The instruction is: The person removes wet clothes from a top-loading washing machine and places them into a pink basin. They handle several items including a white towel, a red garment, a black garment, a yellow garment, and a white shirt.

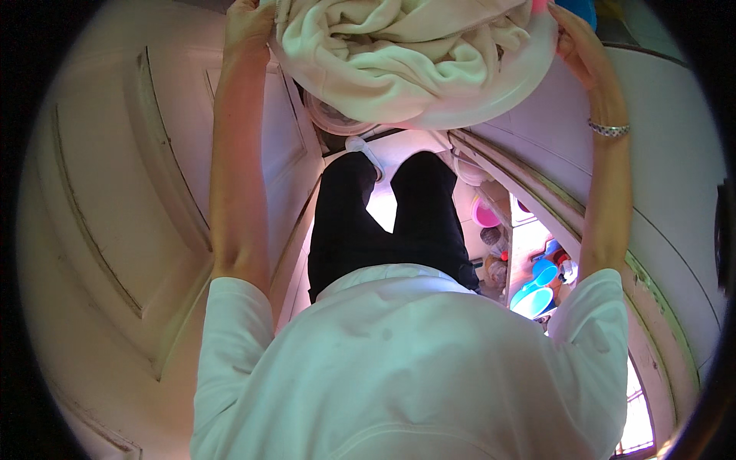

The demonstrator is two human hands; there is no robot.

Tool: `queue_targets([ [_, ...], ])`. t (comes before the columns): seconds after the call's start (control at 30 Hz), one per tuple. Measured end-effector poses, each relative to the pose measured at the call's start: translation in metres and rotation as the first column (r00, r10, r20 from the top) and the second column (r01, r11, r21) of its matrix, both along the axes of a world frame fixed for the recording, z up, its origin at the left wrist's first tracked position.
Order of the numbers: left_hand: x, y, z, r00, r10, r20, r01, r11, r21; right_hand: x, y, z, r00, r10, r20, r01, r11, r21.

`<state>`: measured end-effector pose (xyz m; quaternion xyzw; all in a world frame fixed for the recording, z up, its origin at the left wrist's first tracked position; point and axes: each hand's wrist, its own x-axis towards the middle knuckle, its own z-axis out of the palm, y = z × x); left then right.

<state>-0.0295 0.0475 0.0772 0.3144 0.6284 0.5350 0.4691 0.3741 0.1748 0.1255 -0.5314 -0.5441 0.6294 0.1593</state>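
A wide pale plastic basin (517, 86) is held up in front of me at the top of the picture. Crumpled cream-coloured cloth (397, 63) fills it and hangs over its near left rim. My left hand (248, 23) grips the left side, where the cloth covers the edge. At the basin's right rim is my right hand (575, 49), its fingers partly hidden by the rim; a bracelet (608, 128) circles that wrist.
A panelled door (172, 144) stands close on my left, and a white wall (661, 149) on my right. Below the basin sits a round container (339, 118). Beyond a doorway edge lie a pink basin (486, 211) and a blue dipper (543, 271).
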Motion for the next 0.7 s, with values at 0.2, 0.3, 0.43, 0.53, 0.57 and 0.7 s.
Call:
queue_targets([
  [0.2, -0.001, -0.035, -0.022, 0.995, 0.090, -0.029, -0.090, 0.996, 0.006, -0.007, -0.014, -0.027, 0.982, -0.034, -0.184, 0.022, 0.997, -0.069],
  [0.3, 0.005, -0.055, -0.049, 0.992, 0.110, -0.056, -0.108, 0.994, 0.029, 0.034, 0.015, -0.075, 0.964, 0.185, -0.191, -0.213, 0.967, -0.138],
  [0.43, 0.026, -0.095, -0.089, 0.963, 0.209, -0.172, -0.221, 0.974, -0.049, 0.024, -0.007, -0.118, 0.985, 0.153, -0.076, -0.163, 0.977, -0.140],
  [0.53, 0.049, -0.132, -0.115, 0.967, 0.226, -0.117, -0.238, 0.966, -0.103, 0.008, -0.041, -0.172, 0.994, 0.043, -0.098, -0.046, 0.999, -0.028],
  [0.57, 0.054, -0.142, -0.123, 0.969, 0.212, -0.129, -0.230, 0.963, -0.143, 0.010, -0.046, -0.194, 0.995, 0.019, -0.103, -0.024, 0.999, -0.043],
  [0.7, 0.085, -0.204, -0.148, 0.907, 0.153, -0.391, -0.247, 0.948, -0.202, -0.009, -0.100, -0.230, 0.992, -0.067, -0.110, 0.048, 0.985, -0.163],
])
